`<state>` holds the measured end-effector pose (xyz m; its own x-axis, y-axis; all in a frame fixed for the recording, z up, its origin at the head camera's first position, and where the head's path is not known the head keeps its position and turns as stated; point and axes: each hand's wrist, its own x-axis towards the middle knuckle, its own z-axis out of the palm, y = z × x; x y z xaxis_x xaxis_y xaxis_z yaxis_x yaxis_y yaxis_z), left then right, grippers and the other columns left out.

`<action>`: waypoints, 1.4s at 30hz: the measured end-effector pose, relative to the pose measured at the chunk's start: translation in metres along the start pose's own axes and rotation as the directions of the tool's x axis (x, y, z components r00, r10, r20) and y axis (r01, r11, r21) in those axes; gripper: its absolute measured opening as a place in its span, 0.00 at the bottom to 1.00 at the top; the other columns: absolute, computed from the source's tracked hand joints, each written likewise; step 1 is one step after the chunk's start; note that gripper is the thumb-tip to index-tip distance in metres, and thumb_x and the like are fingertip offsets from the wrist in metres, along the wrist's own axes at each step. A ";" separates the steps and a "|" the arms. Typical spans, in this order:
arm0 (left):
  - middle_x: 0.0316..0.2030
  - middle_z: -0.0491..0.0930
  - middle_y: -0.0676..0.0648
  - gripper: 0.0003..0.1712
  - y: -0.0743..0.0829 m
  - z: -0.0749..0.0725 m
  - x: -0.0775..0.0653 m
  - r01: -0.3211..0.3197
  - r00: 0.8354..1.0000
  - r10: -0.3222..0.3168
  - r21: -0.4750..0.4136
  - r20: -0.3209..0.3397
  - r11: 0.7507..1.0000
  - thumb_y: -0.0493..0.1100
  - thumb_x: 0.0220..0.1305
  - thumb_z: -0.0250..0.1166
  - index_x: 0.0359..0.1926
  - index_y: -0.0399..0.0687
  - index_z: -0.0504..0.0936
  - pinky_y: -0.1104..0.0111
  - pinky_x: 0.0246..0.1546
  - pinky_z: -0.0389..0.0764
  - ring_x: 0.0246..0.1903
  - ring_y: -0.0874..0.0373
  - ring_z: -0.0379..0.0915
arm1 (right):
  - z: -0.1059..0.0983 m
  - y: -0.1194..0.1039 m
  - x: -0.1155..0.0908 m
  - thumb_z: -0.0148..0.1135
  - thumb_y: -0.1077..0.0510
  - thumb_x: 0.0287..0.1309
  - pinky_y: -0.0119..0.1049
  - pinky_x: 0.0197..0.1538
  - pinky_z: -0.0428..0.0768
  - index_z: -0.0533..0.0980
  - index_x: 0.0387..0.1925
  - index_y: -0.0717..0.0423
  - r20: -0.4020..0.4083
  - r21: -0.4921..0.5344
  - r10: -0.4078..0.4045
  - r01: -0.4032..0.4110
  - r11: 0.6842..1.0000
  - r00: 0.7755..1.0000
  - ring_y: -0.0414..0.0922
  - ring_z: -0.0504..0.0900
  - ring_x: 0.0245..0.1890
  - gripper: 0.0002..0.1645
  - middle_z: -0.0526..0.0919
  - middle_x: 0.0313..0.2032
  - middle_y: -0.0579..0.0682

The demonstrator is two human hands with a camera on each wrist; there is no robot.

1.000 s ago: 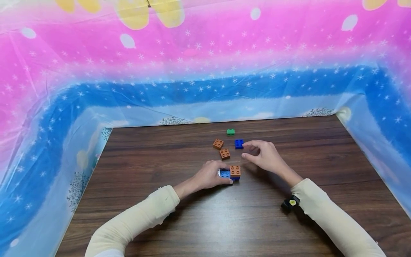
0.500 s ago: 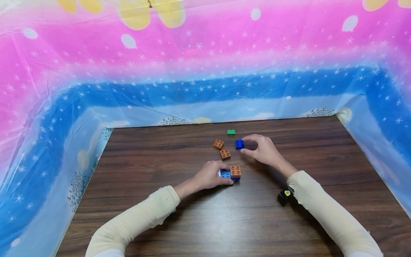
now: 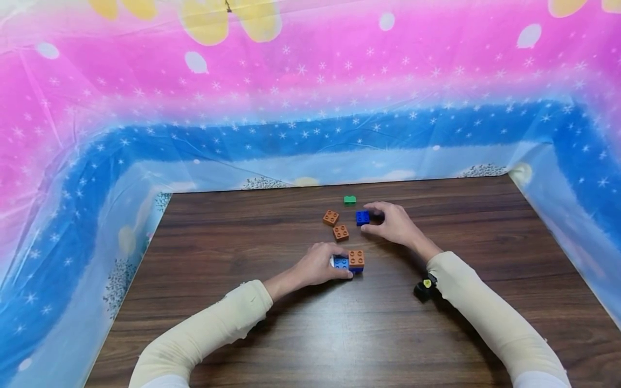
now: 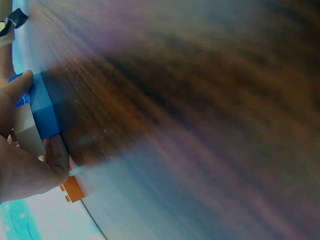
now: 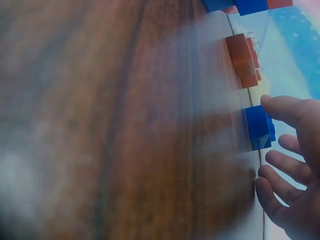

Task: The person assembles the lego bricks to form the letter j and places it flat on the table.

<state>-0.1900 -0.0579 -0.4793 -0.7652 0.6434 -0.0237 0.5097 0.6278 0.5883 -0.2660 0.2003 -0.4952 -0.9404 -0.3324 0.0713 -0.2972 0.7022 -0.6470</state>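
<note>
My left hand grips a small joined block of toy bricks on the table, thumb on its near side and fingers on its far side. A light blue brick and a white brick belong to it; an orange-brown brick sits on top at the right over dark blue. Farther back, my right hand reaches to a loose dark blue brick, its thumb and fingers spread on either side. In the right wrist view the thumb is near the brick's upper end and the other fingers stand apart from it.
Two loose orange-brown bricks lie left of the dark blue one. Behind them is a green brick. The dark wood table ends at a patterned pink and blue cloth. A black device hangs at my right wrist.
My right hand has shifted slightly left, bringing its thumb and fingers closer about the loose dark blue brick; its forearm swung left too. The left hand keeps its grip in place.
</note>
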 end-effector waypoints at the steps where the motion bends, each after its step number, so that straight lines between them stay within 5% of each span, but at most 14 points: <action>1: 0.55 0.85 0.47 0.30 0.000 0.000 0.000 0.000 1.000 0.000 0.000 0.001 1.000 0.54 0.62 0.75 0.60 0.44 0.84 0.55 0.58 0.74 0.52 0.55 0.81 | 0.001 0.000 0.001 0.76 0.46 0.58 0.56 0.61 0.75 0.75 0.66 0.53 0.003 0.002 0.004 -0.004 1.000 1.000 0.57 0.78 0.59 0.38 0.81 0.59 0.58; 17: 0.55 0.85 0.48 0.30 -0.002 -0.001 -0.001 0.003 1.000 -0.003 -0.015 0.003 1.000 0.54 0.62 0.75 0.60 0.45 0.84 0.55 0.58 0.74 0.53 0.55 0.80 | 0.007 0.000 0.016 0.76 0.47 0.57 0.54 0.61 0.76 0.77 0.64 0.54 0.031 -0.047 0.000 0.001 0.999 1.000 0.55 0.79 0.58 0.35 0.82 0.58 0.58; 27: 0.58 0.84 0.47 0.30 -0.002 0.000 -0.002 0.002 1.000 -0.001 -0.021 0.011 1.000 0.54 0.63 0.74 0.61 0.44 0.83 0.52 0.64 0.70 0.57 0.53 0.79 | 0.007 0.001 0.014 0.75 0.51 0.60 0.55 0.59 0.77 0.80 0.61 0.56 0.031 -0.076 -0.029 0.032 0.997 0.999 0.57 0.80 0.57 0.29 0.83 0.56 0.59; 42: 0.57 0.84 0.48 0.31 -0.002 0.000 -0.001 0.014 1.000 -0.014 -0.015 0.013 1.000 0.55 0.62 0.74 0.61 0.45 0.83 0.53 0.62 0.70 0.54 0.55 0.79 | -0.002 -0.009 0.003 0.73 0.49 0.62 0.55 0.58 0.78 0.79 0.60 0.52 0.035 -0.023 0.031 -0.030 0.999 0.999 0.56 0.81 0.56 0.27 0.84 0.54 0.58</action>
<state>-0.1903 -0.0595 -0.4809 -0.7670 0.6403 -0.0421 0.4930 0.6301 0.5999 -0.2662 0.1946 -0.4876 -0.9428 -0.3324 0.0244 -0.2723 0.7259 -0.6316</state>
